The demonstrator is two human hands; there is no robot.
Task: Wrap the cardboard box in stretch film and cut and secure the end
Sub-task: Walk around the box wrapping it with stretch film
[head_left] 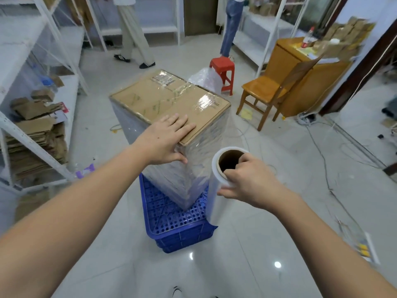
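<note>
Left hand (166, 140) flat on cardboard box (169, 97) (fingers straight) — right hand (247, 181) grips film roll (217, 190).

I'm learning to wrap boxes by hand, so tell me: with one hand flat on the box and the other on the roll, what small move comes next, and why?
Probably carry the film roll on around the near corner of the cardboard box. The right hand grips the roll upright beside that corner, the sides already look wrapped, and the left hand lies flat on the top edge, steadying the box on the blue crate.
</note>
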